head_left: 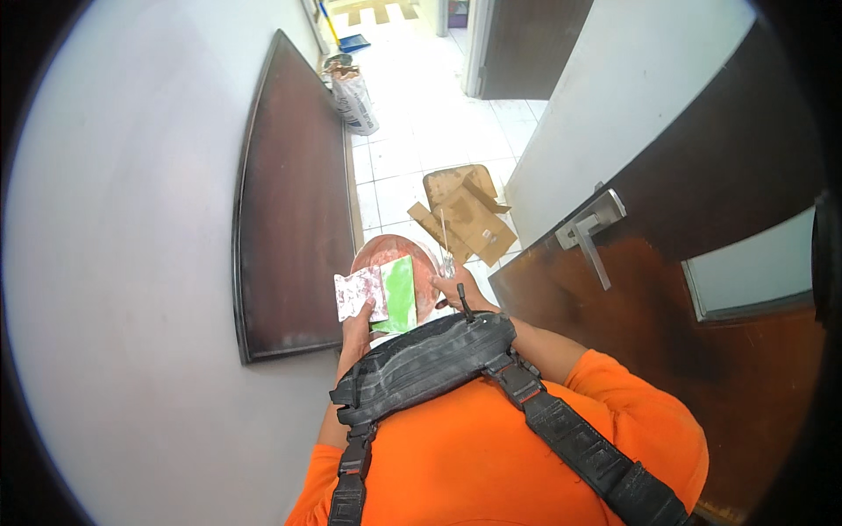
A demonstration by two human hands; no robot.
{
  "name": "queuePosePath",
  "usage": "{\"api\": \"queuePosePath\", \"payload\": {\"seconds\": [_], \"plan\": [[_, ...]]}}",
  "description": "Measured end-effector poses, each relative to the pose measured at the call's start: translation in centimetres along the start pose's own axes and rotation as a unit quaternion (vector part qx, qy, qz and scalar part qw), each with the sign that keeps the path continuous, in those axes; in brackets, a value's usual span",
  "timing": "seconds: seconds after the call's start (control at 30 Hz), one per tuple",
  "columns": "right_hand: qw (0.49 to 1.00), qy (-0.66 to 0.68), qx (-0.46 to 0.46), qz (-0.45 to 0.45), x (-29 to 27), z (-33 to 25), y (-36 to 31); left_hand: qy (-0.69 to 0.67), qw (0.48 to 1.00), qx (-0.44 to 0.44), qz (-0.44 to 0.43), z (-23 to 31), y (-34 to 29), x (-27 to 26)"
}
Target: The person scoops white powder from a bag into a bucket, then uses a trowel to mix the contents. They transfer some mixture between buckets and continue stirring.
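Bearing dark print, a white sack (353,103) stands beyond the pink tub (424,263). Over the tub's left, the left hand (357,326) pinches a smeared pad (354,289); the right hand (460,287) curls beside its right rim, hold unclear.

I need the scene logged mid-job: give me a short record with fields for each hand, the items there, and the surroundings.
Left hand: thumb on a pink-smeared white flat pad
Right hand: at the right rim of a round pink-smeared basin; full grip unclear
Beside the pad: bright green flat rectangular piece
Floor ahead: flattened brown cardboard; farther off, white sack
Right side: dark brown door with silver lever handle
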State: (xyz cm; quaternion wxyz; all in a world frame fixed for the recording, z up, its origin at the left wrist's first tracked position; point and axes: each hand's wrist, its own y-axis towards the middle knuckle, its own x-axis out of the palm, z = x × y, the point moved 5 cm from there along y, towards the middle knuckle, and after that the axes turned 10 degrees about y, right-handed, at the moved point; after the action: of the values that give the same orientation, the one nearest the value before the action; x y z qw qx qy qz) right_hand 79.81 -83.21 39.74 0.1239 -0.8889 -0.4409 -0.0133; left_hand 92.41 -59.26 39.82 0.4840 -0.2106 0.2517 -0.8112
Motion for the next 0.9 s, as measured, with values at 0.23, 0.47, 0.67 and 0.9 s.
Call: {"api": "queuePosePath", "payload": {"seconds": [0.23,0.47,0.67,0.9], "plan": [[0.979,-0.084,-0.157,0.103,-1.6,5.9,4.9,0.138,0.974,0.148,0.097,0.0,4.4,-0.4],[0.990,0.086,-0.078,0.080,-7.0,2.7,1.6,-0.128,0.966,0.223,0.009,-1.0,0.8,2.0],[0.983,0.150,-0.095,0.037,-8.2,4.5,-4.9,-0.182,0.950,0.250,-0.040,-3.5,-3.1,1.2],[0.963,0.194,-0.165,0.085,-5.9,9.2,-5.6,-0.034,0.939,0.342,0.005,-1.9,0.7,-2.7]]}}
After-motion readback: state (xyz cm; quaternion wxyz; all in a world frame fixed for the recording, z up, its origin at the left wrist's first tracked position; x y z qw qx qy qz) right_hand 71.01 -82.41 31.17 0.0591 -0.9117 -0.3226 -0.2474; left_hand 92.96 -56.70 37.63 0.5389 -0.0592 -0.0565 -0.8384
